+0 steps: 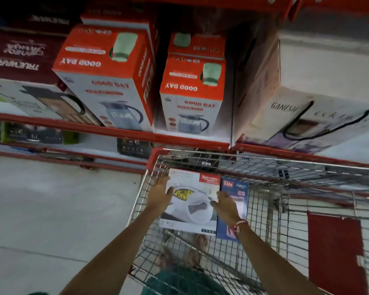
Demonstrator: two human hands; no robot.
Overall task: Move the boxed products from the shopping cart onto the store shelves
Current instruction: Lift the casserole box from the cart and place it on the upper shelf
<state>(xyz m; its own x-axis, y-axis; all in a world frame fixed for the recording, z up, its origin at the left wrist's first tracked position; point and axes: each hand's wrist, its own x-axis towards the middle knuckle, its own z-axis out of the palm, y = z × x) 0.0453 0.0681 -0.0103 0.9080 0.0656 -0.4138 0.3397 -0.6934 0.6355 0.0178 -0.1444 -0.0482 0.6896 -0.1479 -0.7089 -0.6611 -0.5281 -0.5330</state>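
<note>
Both hands, left hand and right hand, clasped the white Rishabh box, blue Liza box just right of that grip.

Red-edged metal shelf bearing orange-and-white cardboard jug boxes; near, silver wire cart containing white carton and blue carton.

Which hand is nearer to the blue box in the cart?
The right hand: it lies over the left edge of the blue box. The left hand is farther, on the opposite side of the white box.
</note>
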